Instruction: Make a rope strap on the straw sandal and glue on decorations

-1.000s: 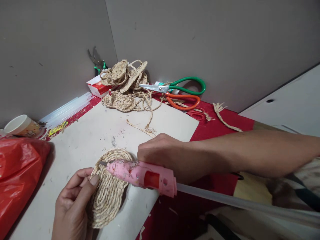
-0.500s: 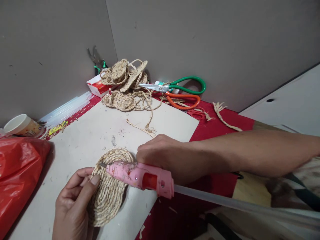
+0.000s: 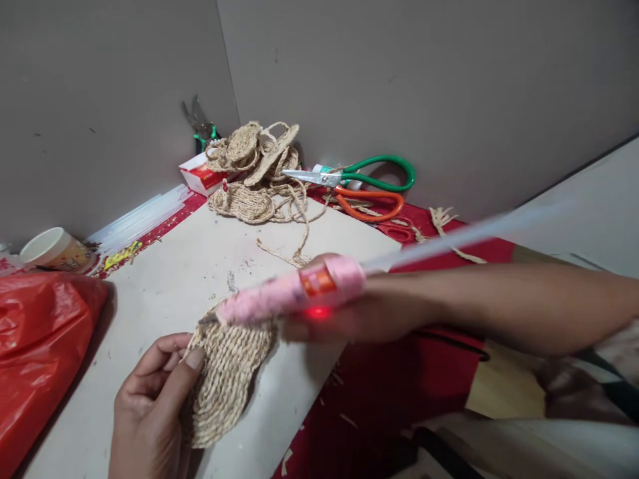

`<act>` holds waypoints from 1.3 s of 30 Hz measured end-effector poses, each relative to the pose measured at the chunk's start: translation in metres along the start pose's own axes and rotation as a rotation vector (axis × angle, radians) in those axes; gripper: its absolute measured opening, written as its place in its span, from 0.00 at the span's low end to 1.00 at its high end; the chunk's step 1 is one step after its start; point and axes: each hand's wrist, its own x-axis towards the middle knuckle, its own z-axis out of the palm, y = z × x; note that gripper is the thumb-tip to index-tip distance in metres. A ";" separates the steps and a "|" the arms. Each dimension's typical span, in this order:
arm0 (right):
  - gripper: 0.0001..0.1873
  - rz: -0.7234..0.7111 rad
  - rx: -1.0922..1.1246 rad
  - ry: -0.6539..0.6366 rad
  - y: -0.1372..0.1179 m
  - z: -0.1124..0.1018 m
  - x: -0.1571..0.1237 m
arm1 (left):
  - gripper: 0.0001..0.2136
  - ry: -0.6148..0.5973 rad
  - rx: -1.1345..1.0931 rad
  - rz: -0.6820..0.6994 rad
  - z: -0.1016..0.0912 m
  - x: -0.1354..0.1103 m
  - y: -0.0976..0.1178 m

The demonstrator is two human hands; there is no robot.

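Observation:
A pale braided straw sole [image 3: 227, 379], coiled in rows, is tilted above the white board. My left hand [image 3: 157, 399] pinches its left edge between thumb and fingers. My right hand [image 3: 344, 319], blurred by motion, is closed around a pink hot glue gun [image 3: 289, 293] with a red light glowing on its side. The gun's dark nozzle is at the upper left of the sole; whether it touches the straw I cannot tell. A long clear glue stick [image 3: 459, 233] sticks out of the gun's back, over my right forearm.
Behind lie a heap of braided straw pieces [image 3: 244, 203], scissors [image 3: 327, 176] with green and orange handles, pliers [image 3: 197, 123] and a red-and-white box [image 3: 200, 174]. At left are glue sticks [image 3: 144, 213], a paper cup [image 3: 54, 249] and a red plastic bag [image 3: 44, 332]. The white board [image 3: 164, 266] covers part of the red tabletop.
My right hand has turned the glue gun, so its back end and glue stick have swung upward. The red light now shows. My left hand keeps its pinch on the sole.

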 end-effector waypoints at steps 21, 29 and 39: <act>0.32 0.372 0.627 0.007 0.008 0.015 0.012 | 0.23 0.158 0.195 0.134 0.002 -0.005 -0.002; 0.30 0.390 0.556 0.000 0.006 0.014 0.011 | 0.22 0.152 0.113 0.081 0.004 -0.007 -0.001; 0.30 0.442 0.434 -0.001 0.004 0.010 0.010 | 0.22 0.187 0.063 0.073 0.003 -0.007 0.000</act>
